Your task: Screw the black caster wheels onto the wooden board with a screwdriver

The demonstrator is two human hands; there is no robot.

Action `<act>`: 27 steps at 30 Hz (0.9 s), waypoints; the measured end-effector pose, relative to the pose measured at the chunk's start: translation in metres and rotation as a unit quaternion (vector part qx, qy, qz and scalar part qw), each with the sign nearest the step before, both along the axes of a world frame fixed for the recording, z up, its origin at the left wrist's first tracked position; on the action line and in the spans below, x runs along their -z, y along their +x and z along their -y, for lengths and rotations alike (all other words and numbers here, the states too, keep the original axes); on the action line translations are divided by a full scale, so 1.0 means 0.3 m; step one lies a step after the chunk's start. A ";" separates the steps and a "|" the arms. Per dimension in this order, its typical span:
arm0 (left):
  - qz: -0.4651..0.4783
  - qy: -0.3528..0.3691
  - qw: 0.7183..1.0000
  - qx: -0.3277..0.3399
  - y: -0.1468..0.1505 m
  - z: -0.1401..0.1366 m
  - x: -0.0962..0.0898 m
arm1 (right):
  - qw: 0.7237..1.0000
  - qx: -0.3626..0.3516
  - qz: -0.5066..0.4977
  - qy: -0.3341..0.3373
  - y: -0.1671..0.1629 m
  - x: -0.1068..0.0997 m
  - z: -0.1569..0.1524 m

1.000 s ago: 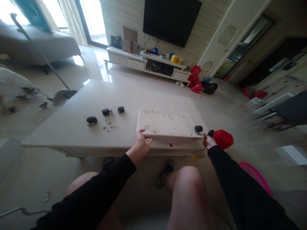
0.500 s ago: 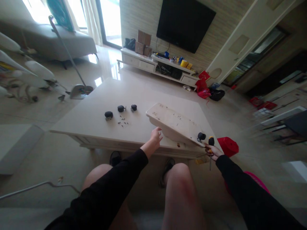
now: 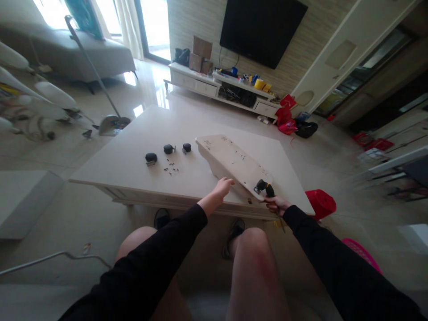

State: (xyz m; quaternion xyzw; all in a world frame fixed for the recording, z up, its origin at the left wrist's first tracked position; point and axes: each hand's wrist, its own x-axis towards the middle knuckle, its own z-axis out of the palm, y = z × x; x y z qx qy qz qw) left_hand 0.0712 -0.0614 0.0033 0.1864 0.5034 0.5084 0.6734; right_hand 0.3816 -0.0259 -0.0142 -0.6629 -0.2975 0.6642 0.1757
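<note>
A white plastic base lies with its flat, holed face up, slanting across the coffee table's front right part. One black caster wheel sits at its near right corner. My right hand holds a screwdriver with a black and yellow handle, its shaft pointing down, while the fingers also touch that corner of the base. Beside the base's near long side is my left hand, fingers loosely bent and holding nothing; whether they touch the base I cannot tell. Further left lie a black caster, two more casters and several small screws.
The white coffee table stands before my knees. A red stool is by its right end, a pink basket nearer me. A long-handled dustpan stands left. A cluttered TV cabinet is beyond.
The base has turned and shifted left, its caster corner moving left and up. My right hand has moved left with the screwdriver, and my left hand slightly right along the base's side.
</note>
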 end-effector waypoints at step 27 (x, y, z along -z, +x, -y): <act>-0.086 0.059 0.993 -0.056 0.035 0.016 -0.045 | 0.974 0.207 -0.017 0.095 -0.105 0.146 -0.151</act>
